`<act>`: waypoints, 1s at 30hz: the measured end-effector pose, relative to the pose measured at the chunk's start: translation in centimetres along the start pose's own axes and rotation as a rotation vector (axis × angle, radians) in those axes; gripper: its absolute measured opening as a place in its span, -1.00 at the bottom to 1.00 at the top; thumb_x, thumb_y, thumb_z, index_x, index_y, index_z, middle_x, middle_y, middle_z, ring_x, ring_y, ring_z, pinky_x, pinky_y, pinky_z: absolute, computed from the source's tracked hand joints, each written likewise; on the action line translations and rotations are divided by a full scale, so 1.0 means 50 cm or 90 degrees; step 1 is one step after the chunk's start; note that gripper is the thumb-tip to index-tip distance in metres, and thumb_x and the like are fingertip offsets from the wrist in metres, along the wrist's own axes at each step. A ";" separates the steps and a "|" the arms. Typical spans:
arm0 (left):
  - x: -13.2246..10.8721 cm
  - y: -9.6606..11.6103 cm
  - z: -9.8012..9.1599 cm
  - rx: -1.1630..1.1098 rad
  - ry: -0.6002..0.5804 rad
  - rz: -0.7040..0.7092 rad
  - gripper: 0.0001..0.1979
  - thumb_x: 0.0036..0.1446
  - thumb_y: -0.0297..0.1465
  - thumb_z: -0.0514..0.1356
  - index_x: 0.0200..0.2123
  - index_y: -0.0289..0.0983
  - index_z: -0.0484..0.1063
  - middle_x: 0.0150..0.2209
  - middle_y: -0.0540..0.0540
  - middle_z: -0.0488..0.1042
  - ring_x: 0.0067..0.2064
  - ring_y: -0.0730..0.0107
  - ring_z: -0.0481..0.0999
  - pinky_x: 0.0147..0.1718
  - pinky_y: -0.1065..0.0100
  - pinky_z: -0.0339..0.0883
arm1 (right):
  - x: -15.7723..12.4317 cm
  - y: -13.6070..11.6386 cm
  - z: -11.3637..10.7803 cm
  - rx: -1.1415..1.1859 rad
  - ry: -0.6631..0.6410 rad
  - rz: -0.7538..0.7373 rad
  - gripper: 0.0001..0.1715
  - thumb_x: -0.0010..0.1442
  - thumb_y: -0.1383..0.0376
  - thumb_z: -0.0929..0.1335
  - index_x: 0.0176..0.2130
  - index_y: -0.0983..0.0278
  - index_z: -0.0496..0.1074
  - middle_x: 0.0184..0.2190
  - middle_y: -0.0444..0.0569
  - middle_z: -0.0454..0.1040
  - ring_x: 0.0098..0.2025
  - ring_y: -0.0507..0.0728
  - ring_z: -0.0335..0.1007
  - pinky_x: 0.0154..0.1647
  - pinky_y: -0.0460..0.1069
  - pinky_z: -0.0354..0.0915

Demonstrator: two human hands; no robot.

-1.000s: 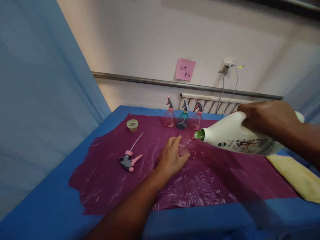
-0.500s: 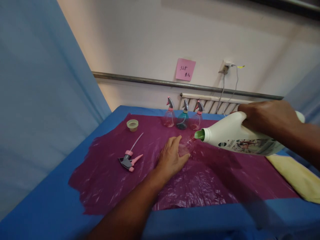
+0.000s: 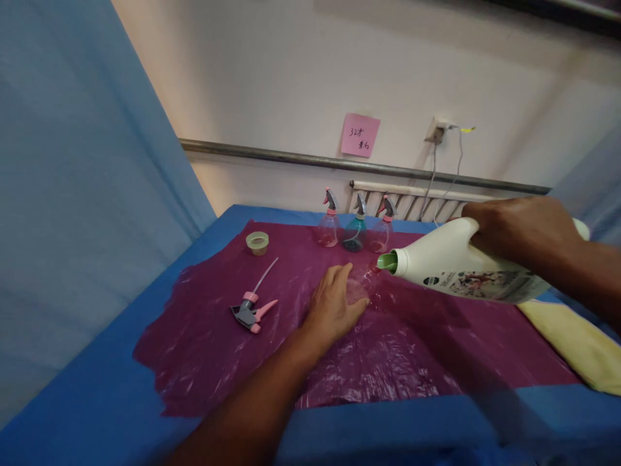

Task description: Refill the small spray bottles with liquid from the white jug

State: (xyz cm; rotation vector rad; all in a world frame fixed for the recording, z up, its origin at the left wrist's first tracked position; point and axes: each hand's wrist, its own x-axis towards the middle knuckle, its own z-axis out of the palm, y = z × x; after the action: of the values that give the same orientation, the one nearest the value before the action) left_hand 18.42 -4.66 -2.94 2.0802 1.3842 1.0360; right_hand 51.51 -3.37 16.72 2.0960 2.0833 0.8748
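Note:
My right hand [image 3: 528, 230] grips the handle of a cream-white jug [image 3: 436, 259], which is tipped nearly on its side. Its green-lined spout is at the mouth of a clear, pinkish bottle [image 3: 358, 291] without a top. Around that bottle's near left side curl the fingers and thumb of my left hand [image 3: 334, 301]. Whether liquid is flowing cannot be made out. A grey and pink spray head [image 3: 249, 315] with a thin tube lies to the left of my left hand. Behind it sits a small pale-green cap or cup [image 3: 257, 243].
Three spray bottles stand at the back: a pink one [image 3: 328, 230], a teal one [image 3: 354, 234] and another pink one [image 3: 381, 233]. Purple plastic sheeting [image 3: 204, 349] covers the blue table [image 3: 349, 433]. A folded yellow cloth [image 3: 577, 343] lies at right. A blue curtain [image 3: 92, 194] hangs at left.

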 end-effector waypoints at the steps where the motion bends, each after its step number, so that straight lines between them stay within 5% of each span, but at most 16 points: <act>1: 0.000 0.000 -0.001 -0.002 0.000 0.001 -0.21 0.25 -0.32 0.45 0.49 -0.18 0.33 0.39 -0.27 0.43 0.42 -0.10 0.49 0.44 -0.08 0.40 | -0.002 -0.001 -0.002 -0.038 -0.019 -0.008 -0.91 0.30 0.19 0.43 -0.17 0.07 0.58 -0.27 0.00 0.65 -0.38 0.19 0.36 -0.35 0.09 -0.07; 8: 0.000 -0.001 -0.001 -0.002 0.000 -0.004 -0.20 0.25 -0.30 0.44 0.50 -0.17 0.30 0.41 -0.27 0.43 0.43 -0.10 0.48 0.45 -0.08 0.39 | -0.013 -0.013 0.017 -0.056 -0.049 0.017 -0.76 0.35 0.13 0.34 -0.06 0.05 0.59 -0.20 -0.01 0.70 -0.22 0.28 0.59 -0.37 0.09 0.06; 16: 0.004 -0.004 -0.002 -0.022 -0.005 -0.047 -0.14 0.27 -0.25 0.42 0.55 -0.18 0.21 0.43 -0.31 0.40 0.47 -0.12 0.44 0.48 -0.10 0.34 | -0.027 -0.019 0.106 0.094 -0.047 0.104 -0.62 0.34 0.17 0.30 0.01 0.11 0.65 -0.15 0.16 0.74 -0.20 0.34 0.62 -0.30 0.11 0.13; 20: 0.006 -0.012 0.000 -0.035 0.013 -0.052 -0.15 0.28 -0.25 0.40 0.55 -0.18 0.20 0.45 -0.30 0.37 0.49 -0.12 0.41 0.50 -0.12 0.31 | -0.027 0.007 0.158 0.251 0.017 0.172 -0.64 0.32 0.15 0.30 -0.08 0.19 0.65 -0.13 0.20 0.74 -0.17 0.31 0.59 -0.25 0.10 0.20; 25: 0.010 -0.024 0.003 -0.040 0.026 -0.052 -0.17 0.28 -0.24 0.39 0.54 -0.15 0.21 0.44 -0.27 0.38 0.48 -0.08 0.44 0.48 -0.10 0.34 | -0.037 0.034 0.227 0.598 0.091 0.347 -0.74 0.14 0.19 0.38 -0.24 0.25 0.62 -0.35 0.06 0.63 -0.25 0.24 0.49 -0.29 0.06 0.29; 30: 0.016 -0.029 0.004 -0.033 0.028 -0.069 -0.19 0.25 -0.24 0.41 0.50 -0.15 0.26 0.42 -0.26 0.41 0.45 -0.06 0.47 0.47 -0.08 0.35 | -0.065 0.031 0.289 0.740 0.125 0.421 -0.69 0.19 0.16 0.41 -0.13 0.28 0.61 -0.18 0.19 0.69 -0.24 0.23 0.52 -0.24 0.09 0.43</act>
State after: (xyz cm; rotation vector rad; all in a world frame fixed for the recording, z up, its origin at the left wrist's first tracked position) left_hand 17.89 -3.34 -3.80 1.9332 1.4590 1.0672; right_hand 59.33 -1.57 4.15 3.4783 2.2699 -0.3407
